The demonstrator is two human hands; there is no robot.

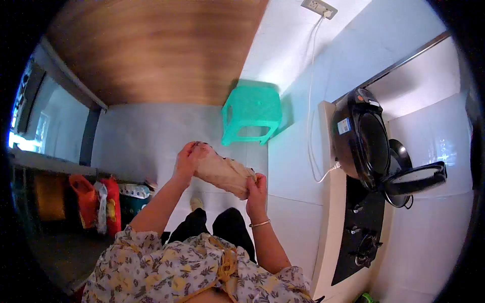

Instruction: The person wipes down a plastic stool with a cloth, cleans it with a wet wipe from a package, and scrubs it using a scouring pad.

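A folded beige cloth [222,172] with a dark scalloped edge is stretched between my two hands, in front of my body and above the floor. My left hand [189,157] grips its left end, where a pinkish patch shows. The opposite end is pinched between the thumb and fingers of my right hand [256,188], and a bracelet circles that wrist. The cloth slopes down toward the right. Some fingertips are hidden behind it.
A green plastic stool [256,107] stands ahead by the wall. On the right counter sit a black rice cooker [357,136] with its lid raised and a gas stove [365,242]. A white cord [309,101] runs down from a wall socket [319,8]. Red bags [112,204] hang at left.
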